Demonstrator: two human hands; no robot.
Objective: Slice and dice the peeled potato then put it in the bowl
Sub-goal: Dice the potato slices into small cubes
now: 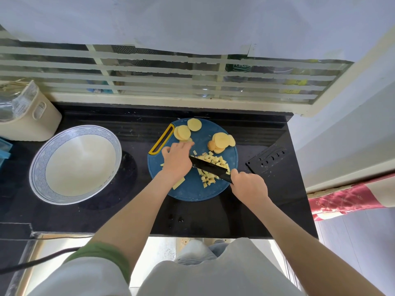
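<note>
A round blue cutting board lies on the black counter. Round potato slices sit in two piles at its far side, the second pile to the right. Diced potato is scattered in the middle, with a few strips near my left wrist. My right hand grips the handle of a black knife whose blade lies across the dice. My left hand rests fingers-down on potato pieces beside the blade, which are mostly hidden under it. A large white bowl with a blue patterned rim stands empty to the left.
A black knife sheath lies on the counter right of the board. A beige container stands at the back left. A barred window runs behind the counter. The counter's front edge is near my body, and a red patterned cloth hangs at the right.
</note>
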